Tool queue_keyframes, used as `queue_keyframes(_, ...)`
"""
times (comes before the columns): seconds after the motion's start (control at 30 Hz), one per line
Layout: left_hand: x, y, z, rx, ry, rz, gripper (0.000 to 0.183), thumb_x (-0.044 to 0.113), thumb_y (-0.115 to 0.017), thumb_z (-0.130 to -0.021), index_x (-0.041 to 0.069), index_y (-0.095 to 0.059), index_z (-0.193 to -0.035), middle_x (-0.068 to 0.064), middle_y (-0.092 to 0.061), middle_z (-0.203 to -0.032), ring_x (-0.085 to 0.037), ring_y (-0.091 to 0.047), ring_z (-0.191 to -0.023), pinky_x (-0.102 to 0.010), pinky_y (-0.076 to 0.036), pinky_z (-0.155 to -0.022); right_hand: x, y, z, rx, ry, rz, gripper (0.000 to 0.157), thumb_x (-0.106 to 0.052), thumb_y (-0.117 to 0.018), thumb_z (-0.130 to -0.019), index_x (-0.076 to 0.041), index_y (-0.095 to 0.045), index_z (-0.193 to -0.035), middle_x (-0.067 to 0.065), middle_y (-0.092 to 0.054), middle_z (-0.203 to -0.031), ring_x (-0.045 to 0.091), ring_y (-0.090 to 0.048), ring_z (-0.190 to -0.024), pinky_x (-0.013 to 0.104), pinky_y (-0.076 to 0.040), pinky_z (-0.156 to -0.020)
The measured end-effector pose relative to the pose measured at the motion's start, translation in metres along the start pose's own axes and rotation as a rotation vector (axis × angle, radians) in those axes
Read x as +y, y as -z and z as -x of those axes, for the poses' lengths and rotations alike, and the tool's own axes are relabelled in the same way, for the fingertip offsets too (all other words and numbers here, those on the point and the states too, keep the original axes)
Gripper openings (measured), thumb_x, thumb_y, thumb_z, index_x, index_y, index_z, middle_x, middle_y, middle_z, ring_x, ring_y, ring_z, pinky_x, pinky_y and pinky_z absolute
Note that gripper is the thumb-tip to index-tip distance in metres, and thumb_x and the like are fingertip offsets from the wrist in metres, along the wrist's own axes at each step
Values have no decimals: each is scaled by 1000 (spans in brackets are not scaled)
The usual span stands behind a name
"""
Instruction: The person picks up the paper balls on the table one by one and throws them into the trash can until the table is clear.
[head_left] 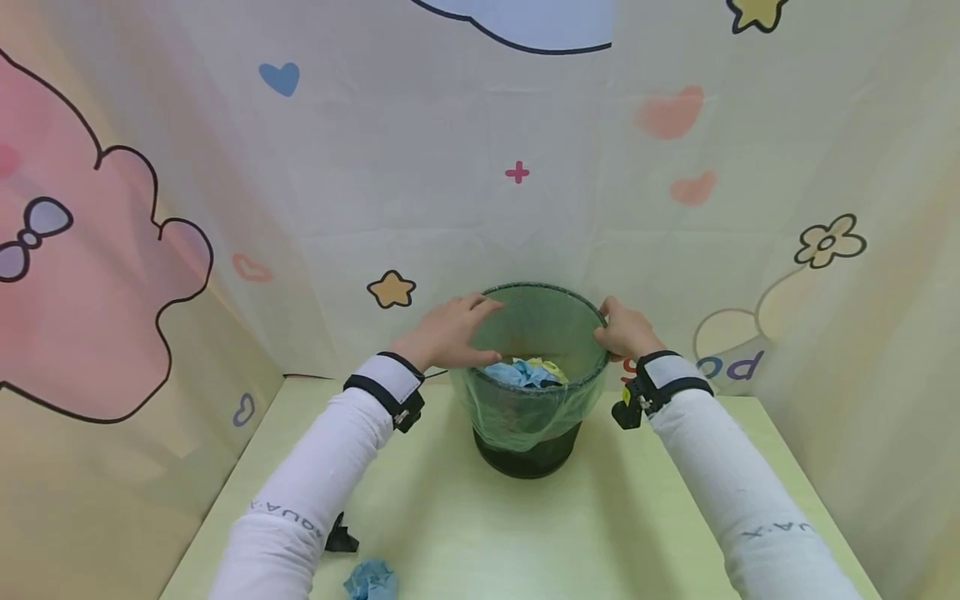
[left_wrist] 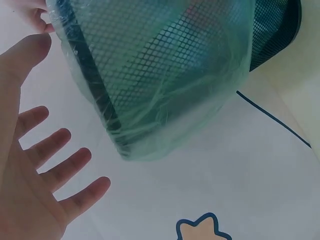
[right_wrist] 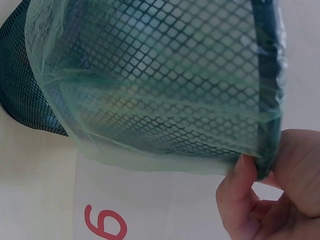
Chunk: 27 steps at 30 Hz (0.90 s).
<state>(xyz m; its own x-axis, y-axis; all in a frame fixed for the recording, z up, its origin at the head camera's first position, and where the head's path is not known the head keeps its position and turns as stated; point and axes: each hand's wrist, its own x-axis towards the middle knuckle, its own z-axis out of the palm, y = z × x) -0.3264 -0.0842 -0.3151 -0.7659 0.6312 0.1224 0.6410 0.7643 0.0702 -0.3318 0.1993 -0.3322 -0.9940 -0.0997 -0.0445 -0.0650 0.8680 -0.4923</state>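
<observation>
A dark mesh wastebasket (head_left: 528,458) stands on the table, lined with a thin green plastic bag (head_left: 517,421) folded over its rim. Crumpled blue and yellow paper (head_left: 517,373) lies inside. My right hand (head_left: 628,329) pinches the bag-covered rim on the right side; in the right wrist view its thumb and fingers (right_wrist: 240,187) close round the edge. On the left my left hand (head_left: 453,333) hovers at the rim, fingers spread. The left wrist view shows those fingers (left_wrist: 75,197) extended and apart from the bag, holding nothing.
A crumpled blue paper (head_left: 371,579) and a small black object (head_left: 341,536) lie on the table (head_left: 480,537) near the left forearm. A printed curtain (head_left: 450,167) hangs close behind the basket and along both sides.
</observation>
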Motion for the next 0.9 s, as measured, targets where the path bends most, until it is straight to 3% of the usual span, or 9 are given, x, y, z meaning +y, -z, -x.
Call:
queue_keyframes(0.2, -9, 0, 19, 53, 2, 32, 74, 47, -61, -83, 19, -31, -144, -9, -35, -142, -29, -38, -126, -46, -40, -100, 0, 0, 2, -5, 0, 2, 42, -8, -41, -88, 6, -33, -127, 29, -57, -99, 18, -61, -56, 30, -53, -54)
queue_keyframes(0.5, -27, -13, 45, 149, 0, 45, 71, 48, -63, -82, 17, -37, -141, -8, -43, -135, -26, -43, -121, -43, -41, -98, -1, 0, 0, -13, 3, 4, 43, -9, -42, -89, 6, -33, -128, 30, -55, -103, 18, -60, -55, 27, -52, -52)
queue_keyframes(0.9, -41, -30, 81, 185, 30, 42, 70, 46, -65, -80, 13, -42, -137, -8, -46, -132, -26, -44, -120, -43, -42, -97, -3, 0, 1, -9, 9, 3, 43, -8, -42, -88, 6, -34, -127, 28, -54, -99, 19, -59, -55, 33, -55, -57)
